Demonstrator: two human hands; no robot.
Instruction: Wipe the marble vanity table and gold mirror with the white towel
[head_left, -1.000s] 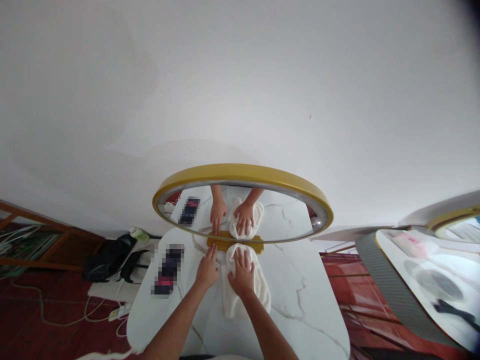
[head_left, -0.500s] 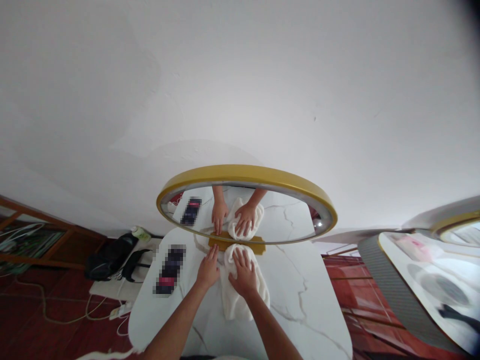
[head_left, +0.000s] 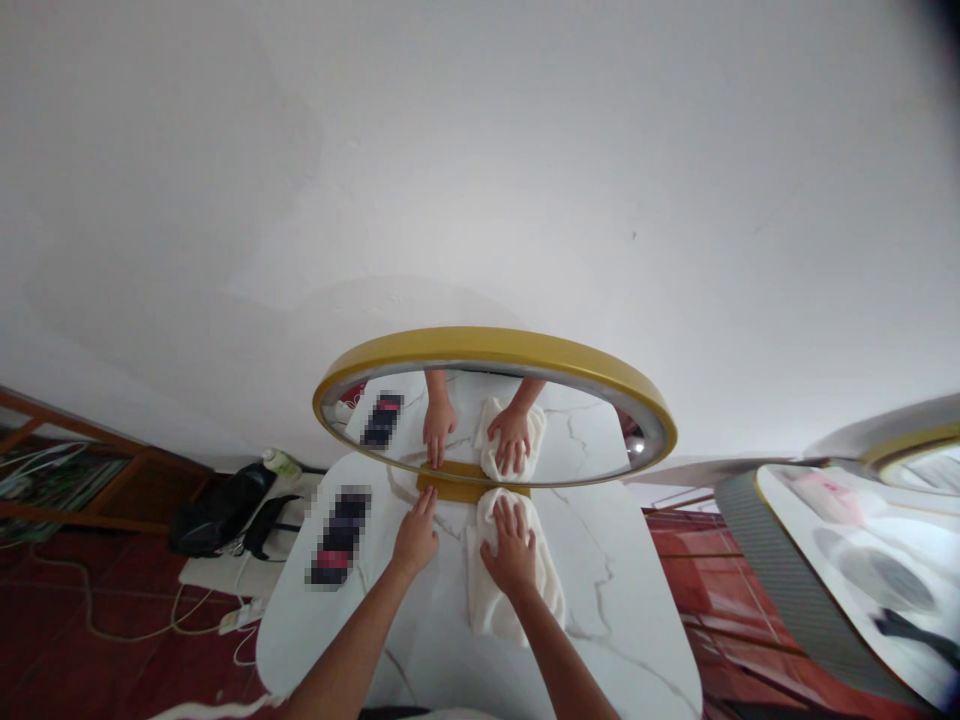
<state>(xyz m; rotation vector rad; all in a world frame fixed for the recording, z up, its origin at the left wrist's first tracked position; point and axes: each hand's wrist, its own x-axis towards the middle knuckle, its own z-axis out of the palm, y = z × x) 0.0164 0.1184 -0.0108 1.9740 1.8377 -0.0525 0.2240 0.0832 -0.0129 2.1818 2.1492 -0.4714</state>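
Note:
My right hand lies flat with fingers spread on a white cloth, pressing it against the marble-patterned table. The cloth's far end overlaps the gold base of an oval mirror. My left hand is stretched out flat, its fingertips touching the left part of that base. Both hands and the cloth show again as reflections in the mirror glass.
A blurred-out dark object lies on the table's left side. Left of the table, a black bag and a power strip with cables rest low down. A second table stands at right. The wall rises behind the mirror.
My right hand has slid the white cloth to the right along the table and the mirror base. My left hand has stayed in place.

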